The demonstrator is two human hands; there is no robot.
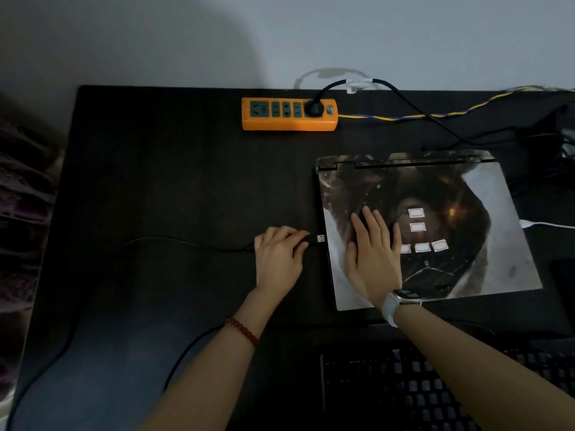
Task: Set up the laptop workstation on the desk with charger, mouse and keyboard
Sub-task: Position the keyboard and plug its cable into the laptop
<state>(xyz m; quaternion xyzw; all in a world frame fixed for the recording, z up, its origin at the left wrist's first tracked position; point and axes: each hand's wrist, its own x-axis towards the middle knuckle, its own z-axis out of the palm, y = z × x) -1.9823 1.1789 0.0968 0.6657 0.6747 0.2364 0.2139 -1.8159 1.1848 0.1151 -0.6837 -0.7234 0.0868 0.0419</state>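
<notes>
The laptop (426, 225) lies shut on the right half of the bench (174, 181), lid down, its hinge toward the far edge and its front edge close to the near edge. It looks a stiff, fairly heavy slab with a smooth printed skin on the lid, so it should stay put under a flat palm but could slide if pushed from the side. The USB plug (321, 238) is small, rigid and light; it is best taken by the moulded body just behind the metal tip, while the thin black cable (186, 242) trailing toward the left edge is soft and will follow wherever the plug goes.

The left hand (278, 259) is closed in a pinch on the plug's body, fingers curled round it, with the metal tip showing just clear of the laptop's left side; I judge it is being lined up with a port there, though no port can be seen. The right hand (375, 253) holds nothing: its fingers are spread wide and laid flat on the lid near the left side, apparently bracing the machine.

An orange power strip (289, 115) sits by the far edge with one black plug seated in it. A dark keyboard (404, 390) lies at the near edge, right of centre
</notes>
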